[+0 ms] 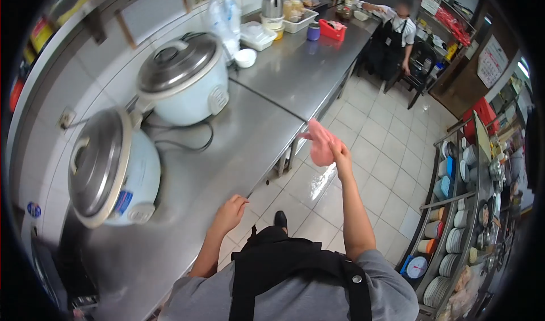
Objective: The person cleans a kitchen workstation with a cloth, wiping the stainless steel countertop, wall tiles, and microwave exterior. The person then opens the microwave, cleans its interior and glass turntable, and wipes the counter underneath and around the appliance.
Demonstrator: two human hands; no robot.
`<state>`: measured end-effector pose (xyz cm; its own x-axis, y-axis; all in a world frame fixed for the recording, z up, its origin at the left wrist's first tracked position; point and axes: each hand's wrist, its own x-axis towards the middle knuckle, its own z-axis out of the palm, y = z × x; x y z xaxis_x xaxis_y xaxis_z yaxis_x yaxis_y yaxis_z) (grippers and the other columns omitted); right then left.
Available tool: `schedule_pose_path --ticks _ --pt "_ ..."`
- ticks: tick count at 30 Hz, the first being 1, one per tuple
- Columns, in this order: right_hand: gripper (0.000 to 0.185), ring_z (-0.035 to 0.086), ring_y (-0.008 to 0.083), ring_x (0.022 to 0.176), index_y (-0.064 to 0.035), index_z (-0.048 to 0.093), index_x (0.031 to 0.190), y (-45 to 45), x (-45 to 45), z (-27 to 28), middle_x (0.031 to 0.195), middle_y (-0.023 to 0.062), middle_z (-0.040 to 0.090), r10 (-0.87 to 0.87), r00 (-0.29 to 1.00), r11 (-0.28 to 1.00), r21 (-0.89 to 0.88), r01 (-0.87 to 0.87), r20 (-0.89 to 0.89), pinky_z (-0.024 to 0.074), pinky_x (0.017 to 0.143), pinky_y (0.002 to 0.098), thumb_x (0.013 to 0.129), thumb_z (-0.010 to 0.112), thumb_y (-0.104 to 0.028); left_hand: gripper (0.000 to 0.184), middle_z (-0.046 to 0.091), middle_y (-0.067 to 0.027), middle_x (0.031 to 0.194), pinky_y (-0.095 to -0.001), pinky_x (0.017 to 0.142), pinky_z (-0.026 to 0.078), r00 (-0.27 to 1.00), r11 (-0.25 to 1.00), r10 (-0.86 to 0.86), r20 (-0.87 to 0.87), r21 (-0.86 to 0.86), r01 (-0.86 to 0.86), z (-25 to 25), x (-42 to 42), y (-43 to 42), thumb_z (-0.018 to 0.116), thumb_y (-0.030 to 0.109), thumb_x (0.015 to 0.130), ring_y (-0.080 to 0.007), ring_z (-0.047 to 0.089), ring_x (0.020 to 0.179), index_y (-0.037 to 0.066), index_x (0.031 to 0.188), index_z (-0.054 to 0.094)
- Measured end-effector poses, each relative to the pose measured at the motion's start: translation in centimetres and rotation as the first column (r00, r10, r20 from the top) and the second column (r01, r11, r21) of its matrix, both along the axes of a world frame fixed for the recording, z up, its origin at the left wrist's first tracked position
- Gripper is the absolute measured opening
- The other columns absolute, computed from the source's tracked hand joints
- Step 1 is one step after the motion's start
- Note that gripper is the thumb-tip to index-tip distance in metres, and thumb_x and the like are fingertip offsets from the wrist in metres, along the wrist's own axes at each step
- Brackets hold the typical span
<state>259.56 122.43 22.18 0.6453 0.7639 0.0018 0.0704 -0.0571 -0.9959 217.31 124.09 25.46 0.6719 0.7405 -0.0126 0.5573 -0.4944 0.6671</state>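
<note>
Dangling in the grip of the R hand (342, 157), a pink cloth (321, 145) is pinched betw. thumb & fingers, mid-air just off the edge of the worktop (190, 187), w/ tiled floor (372, 133) below; some fingertips are hidden. L hand (229, 213): grip narrow, fingers curled, near the worktop's front edge; can't tell if it touches the edge or holds anything, b/c the palm is hidden. On the worktop, two lidded pale-blue cookers (190, 97), w/ a loose dark cord (196, 149). Farther back, a person (392, 40) in a dark apron by a black chair (420, 63); one hand's reach is hard to make out. R side: shelves (448, 200) of plates, cut off by the view's dark rim. Nearer cooker's blue label (122, 202), round wall sticker (34, 209), door poster (492, 64) & dial scale (417, 267): print too small to read.
</note>
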Motion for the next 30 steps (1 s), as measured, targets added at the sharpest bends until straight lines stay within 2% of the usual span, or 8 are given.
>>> schedule_pose_path --ticks 13,15,17,19,21,23,28,30 --pt "0.033 0.06 0.0133 0.095 -0.0048 0.062 0.112 16.5 16.3 12.1 0.105 0.004 0.063 0.293 0.956 0.939 0.188 -0.288 0.003 0.0496 0.081 0.0274 0.088 0.071 -0.026 0.019 0.061 -0.0114 0.105 -0.0437 0.08 0.051 0.982 0.972 -0.133 0.137 0.211 0.103 7.6 29.3 17.5 0.052 0.012 0.093 -0.0349 0.063 0.093 0.007 0.108 0.064" --pt "0.043 0.057 0.0211 0.108 -0.0058 0.061 0.116 20.0 17.3 11.1 0.116 0.0081 0.06 0.328 0.91 0.914 0.158 -0.374 0.255 0.0483 0.088 0.0339 0.085 0.073 -0.032 0.018 0.062 -0.0127 0.103 -0.042 0.078 0.051 0.988 0.981 -0.052 0.144 0.193 0.023 6.9 31.5 18.7 0.053 0.009 0.093 -0.034 0.063 0.092 0.005 0.106 0.064" --pt "0.056 0.051 0.0305 0.119 -0.0072 0.057 0.125 23.9 18.7 6.5 0.126 0.0122 0.056 0.412 0.539 0.858 -0.113 -0.501 0.735 0.0427 0.098 0.0435 0.081 0.074 -0.039 0.016 0.062 -0.0139 0.101 -0.0403 0.076 0.05 0.991 0.981 0.017 0.131 0.188 -0.042 6.3 32.8 20.0 0.054 0.007 0.093 -0.0332 0.063 0.09 0.004 0.105 0.065" --pt "0.068 0.042 0.0361 0.13 -0.0099 0.05 0.135 24.8 18.3 6.1 0.135 0.0168 0.05 0.596 0.321 0.751 -0.37 -0.547 0.736 0.0345 0.106 0.0504 0.082 0.07 -0.047 0.015 0.063 -0.0153 0.097 -0.0398 0.074 0.051 0.988 0.974 0.099 0.12 0.191 -0.121 4.7 34.5 20.5 0.055 0.007 0.092 -0.0341 0.063 0.087 0.003 0.102 0.065" --pt "0.064 0.037 0.0374 0.136 -0.0132 0.05 0.138 27.5 17.2 -3.2 0.144 0.0181 0.043 0.387 0.23 0.807 -0.207 -0.554 0.893 0.028 0.111 0.0513 0.087 0.061 -0.05 0.014 0.063 -0.0155 0.096 -0.0396 0.073 0.05 0.982 0.973 0.155 0.106 0.155 -0.17 3.8 36.8 20.4 0.055 0.007 0.092 -0.0345 0.063 0.085 0.002 0.101 0.066" --pt "0.057 0.027 0.0363 0.143 -0.0137 0.042 0.143 28.3 16.3 -4.3 0.152 0.0165 0.034 0.546 0.167 0.71 -0.348 -0.612 0.821 0.0212 0.115 0.0526 0.095 0.051 -0.043 0.014 0.063 -0.0157 0.094 -0.0394 0.072 0.05 0.975 0.97 0.208 0.078 0.111 -0.216 2.8 38.8 20.8 0.056 0.007 0.092 -0.0348 0.063 0.083 0.002 0.1 0.066" --pt "0.056 0.024 0.0375 0.144 -0.012 0.039 0.145 36.1 21.2 -4.5 0.153 0.0166 0.032 0.53 0.12 0.679 -0.335 -0.653 0.839 0.0159 0.117 0.0536 0.096 0.05 -0.039 0.014 0.064 -0.0139 0.096 -0.0417 0.074 0.052 0.956 0.956 0.294 -0.003 -0.015 -0.294 0.8 44.5 23.1 0.055 0.007 0.092 -0.036 0.064 0.086 0.004 0.1 0.066" --pt "0.061 0.022 0.0377 0.144 -0.0146 0.039 0.145 40.9 25.3 -4.6 0.153 0.0165 0.032 0.508 0.452 0.86 -0.397 -0.321 0.733 0.0152 0.117 0.055 0.092 0.055 -0.04 0.014 0.064 -0.0138 0.096 -0.0411 0.073 0.052 0.948 0.948 0.317 0.009 -0.027 -0.317 0.6 46.7 25.6 0.055 0.007 0.092 -0.0354 0.064 0.085 0.004 0.099 0.066"
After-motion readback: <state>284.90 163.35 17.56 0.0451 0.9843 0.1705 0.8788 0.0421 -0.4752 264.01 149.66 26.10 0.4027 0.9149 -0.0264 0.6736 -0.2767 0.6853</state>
